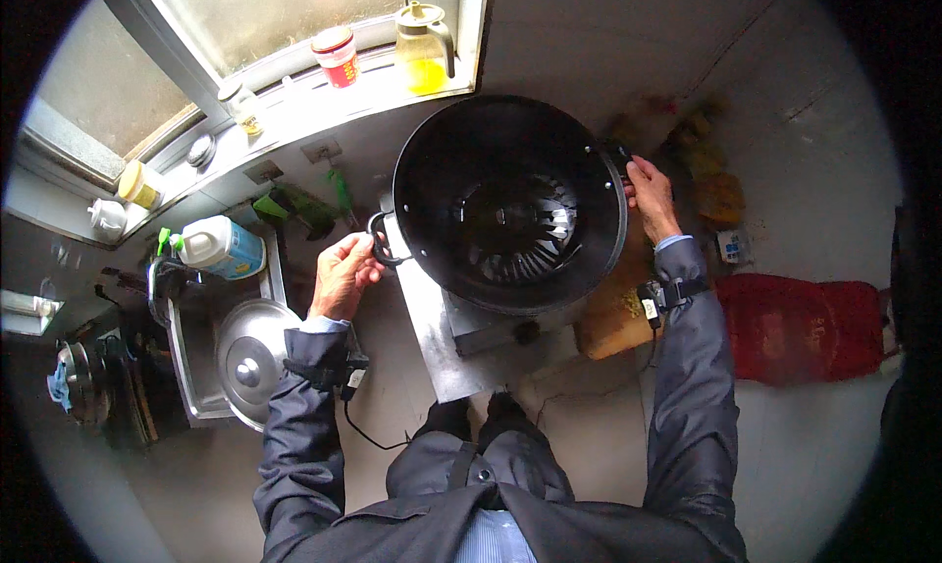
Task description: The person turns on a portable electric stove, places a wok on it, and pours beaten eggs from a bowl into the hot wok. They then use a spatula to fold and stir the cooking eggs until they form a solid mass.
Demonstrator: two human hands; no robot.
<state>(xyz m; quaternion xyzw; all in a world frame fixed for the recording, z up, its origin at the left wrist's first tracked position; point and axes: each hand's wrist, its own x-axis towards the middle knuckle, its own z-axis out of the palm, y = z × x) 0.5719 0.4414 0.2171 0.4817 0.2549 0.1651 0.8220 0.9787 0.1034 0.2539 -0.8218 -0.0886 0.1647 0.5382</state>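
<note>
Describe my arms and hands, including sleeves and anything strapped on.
Your hands are bare. You wear dark grey jacket sleeves with pale blue fabric cuffs beneath. Each sleeve has a black strap and small dark device with a white label; a thin black cable hangs from the left device.

The black wok (500, 160) looks like coated metal, smooth and glossy inside with bright streaked reflections, above a stand (424, 327) with a pale metal top. The domed lid (250, 342) and sink (181, 362) look like brushed silvery metal, while the white bottle (206, 241) is smooth plastic. The sleeves (692, 367) are matt dark cloth, the red sack (800, 327) looks like creased fabric, and the pitcher (422, 48) is clear, glass or plastic.
</note>
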